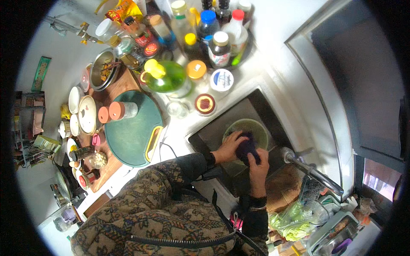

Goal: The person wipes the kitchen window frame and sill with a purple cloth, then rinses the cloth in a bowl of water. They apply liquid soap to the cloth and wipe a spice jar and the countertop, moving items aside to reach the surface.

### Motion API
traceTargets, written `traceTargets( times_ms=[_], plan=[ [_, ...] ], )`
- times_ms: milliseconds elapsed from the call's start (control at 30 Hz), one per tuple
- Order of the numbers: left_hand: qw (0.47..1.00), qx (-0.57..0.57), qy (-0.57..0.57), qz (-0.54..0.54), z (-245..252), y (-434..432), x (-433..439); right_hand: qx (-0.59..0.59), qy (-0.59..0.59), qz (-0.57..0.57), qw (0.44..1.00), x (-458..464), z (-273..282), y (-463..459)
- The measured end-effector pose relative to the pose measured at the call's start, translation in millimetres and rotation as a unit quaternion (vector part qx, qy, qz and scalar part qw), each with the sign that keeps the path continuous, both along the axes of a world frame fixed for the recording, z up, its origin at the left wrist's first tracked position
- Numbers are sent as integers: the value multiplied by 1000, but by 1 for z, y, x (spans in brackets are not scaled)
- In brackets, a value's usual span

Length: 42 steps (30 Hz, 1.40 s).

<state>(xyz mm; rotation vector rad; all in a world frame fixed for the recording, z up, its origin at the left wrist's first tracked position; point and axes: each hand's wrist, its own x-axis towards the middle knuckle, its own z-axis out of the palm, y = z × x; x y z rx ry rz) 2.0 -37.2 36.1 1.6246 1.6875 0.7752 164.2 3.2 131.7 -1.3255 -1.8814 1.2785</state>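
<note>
Both hands are over the dark sink (237, 112), gripping one dark purple item (247, 148). It looks soft, but I cannot tell whether it is a cloth or a vegetable. My left hand (229, 147) holds its left side with spread fingers. At its lower right end, my right hand (259, 166) pinches it between thumb and fingers. Behind and below the item sits a round pale green basin (262, 132) in the sink, partly hidden by the hands. The metal faucet (315, 179) reaches in from the right, close to my right hand.
Bottles and jars crowd the counter beyond the sink, among them a green bottle (169, 78) and a lidded jar (205, 104). A round green cutting board (128, 140) lies to the left, with shakers on it. Leafy greens in plastic (291, 220) are at lower right, near a wooden board (283, 187).
</note>
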Motion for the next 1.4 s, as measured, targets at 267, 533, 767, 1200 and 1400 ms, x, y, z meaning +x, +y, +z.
traceTargets(
  times_ms=[267, 533, 767, 1200, 1400],
  plan=[
    [845, -274, -438, 140, 19, 21, 3, -301, 221, -306, 876, 34, -12, -24],
    [864, -207, -428, 167, 24, -1, 28, -417, 395, -238, 783, 19, -16, -56],
    [805, -200, -509, 231, 53, -9, 31, -200, 219, -212, 931, 22, -11, -63],
    [666, -355, -655, 31, 139, -25, -8, 58, 87, -31, 994, 7, 39, -93],
    [626, -389, -675, 39, 131, -13, 0, -213, 288, -294, 886, 34, 31, -75]
  ],
)
